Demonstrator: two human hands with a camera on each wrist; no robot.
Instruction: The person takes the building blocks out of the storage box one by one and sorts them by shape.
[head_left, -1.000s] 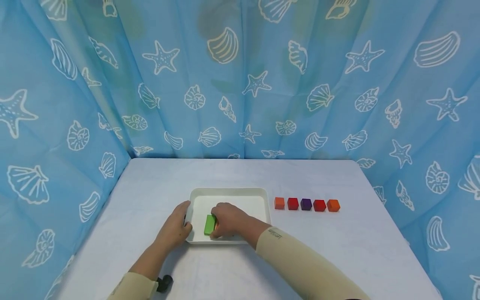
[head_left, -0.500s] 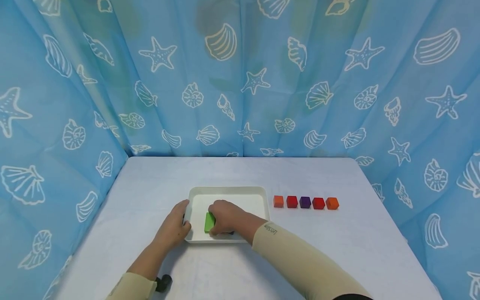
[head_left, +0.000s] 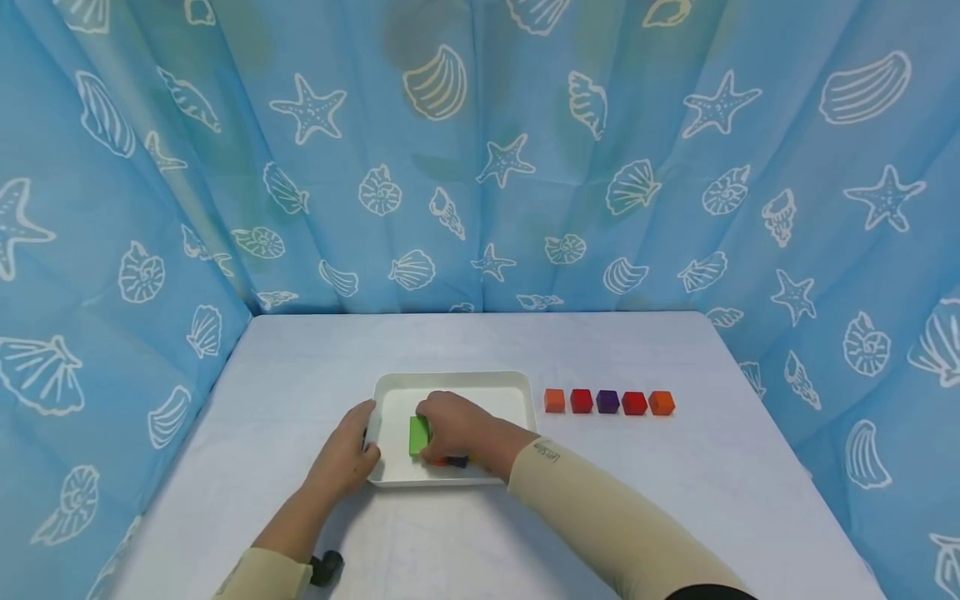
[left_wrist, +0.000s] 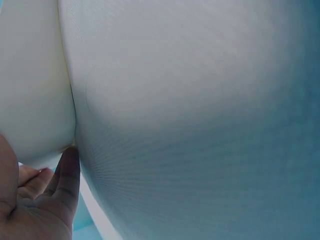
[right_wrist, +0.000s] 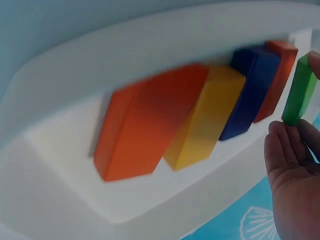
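In the head view, my right hand pinches a green block inside the white tray. The right wrist view shows the green block upright between thumb and fingertips, beside a row of blocks. That row has a large orange block, a yellow block, a dark blue block and a smaller orange-red block. My left hand holds the tray's left side, thumb near the rim. In the left wrist view, its fingertips touch the tray's outer edge.
Right of the tray lies a row of small cubes: an orange cube, a red cube, a purple cube, another red cube and another orange cube. A shell-patterned blue curtain surrounds the white table.
The green block, in my right hand, has shifted slightly toward the tray's far side. Orange and dark blue blocks now show below that hand. My left hand stays on the tray; the view shifts a little.
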